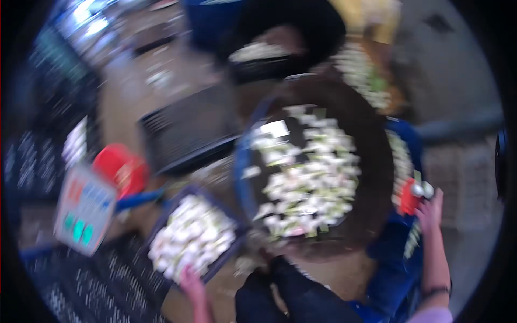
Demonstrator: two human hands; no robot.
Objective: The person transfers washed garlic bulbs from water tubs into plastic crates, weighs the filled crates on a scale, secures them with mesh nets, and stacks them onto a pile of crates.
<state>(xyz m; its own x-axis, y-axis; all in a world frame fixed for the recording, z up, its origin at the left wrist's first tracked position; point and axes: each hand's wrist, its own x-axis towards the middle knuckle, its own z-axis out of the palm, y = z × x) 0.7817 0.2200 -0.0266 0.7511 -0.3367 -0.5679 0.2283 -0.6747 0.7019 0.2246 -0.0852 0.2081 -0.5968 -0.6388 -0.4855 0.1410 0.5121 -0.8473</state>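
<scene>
My left hand point(193, 283) is at the near edge of a dark crate point(225, 253) heaped with white bulbs point(194, 237). They look like garlic. Blur hides whether its fingers grip any of them. Out to the right, my right hand point(431, 214) is closed around a white bulb point(427, 189) at its fingertips. Right beside those fingers is a red object point(410, 198) whose kind I cannot make out. In front of me a wide round dark tub point(374, 161) holds many white bulbs point(307, 188) with short green stems.
A scale with green lit digits point(83, 210) stands at left, beside a red bowl point(123, 169). An upturned-looking dark crate point(188, 126) lies behind it. Stacked black crates point(97, 280) fill the lower left. Another person point(291, 21) sits across the tub. A blue container point(396, 258) is at right.
</scene>
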